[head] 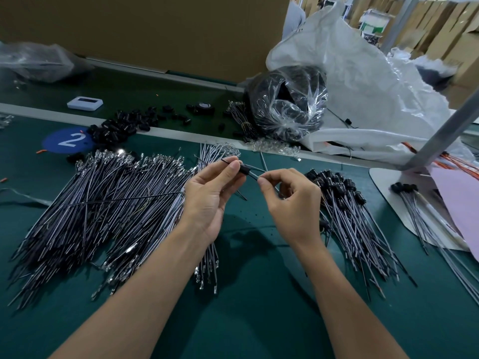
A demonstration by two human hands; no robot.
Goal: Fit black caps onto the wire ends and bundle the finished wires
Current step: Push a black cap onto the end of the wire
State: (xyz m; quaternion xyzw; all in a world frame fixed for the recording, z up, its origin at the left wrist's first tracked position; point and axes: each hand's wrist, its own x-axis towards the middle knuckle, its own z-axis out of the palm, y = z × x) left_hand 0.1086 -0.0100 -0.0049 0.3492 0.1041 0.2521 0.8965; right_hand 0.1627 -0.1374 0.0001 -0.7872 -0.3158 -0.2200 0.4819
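My left hand (210, 193) pinches a small black cap (244, 169) between thumb and fingertips, with thin wires sticking out past the fingers. My right hand (290, 200) pinches a grey wire (255, 174) that runs into that cap. Both hands hover above the green mat (248, 320). A large heap of uncapped wires (103, 203) with metal terminals lies to the left. A pile of capped wires (347, 211) lies to the right. Loose black caps (121, 126) sit at the back left.
A clear bag of black parts (287, 102) and a big white sack (363, 81) stand behind. A white device (85, 102) lies far left. A blue round "2" sticker (66, 141) marks the mat. A grey metal post (445, 130) and a white board (404, 203) with more wires are at right.
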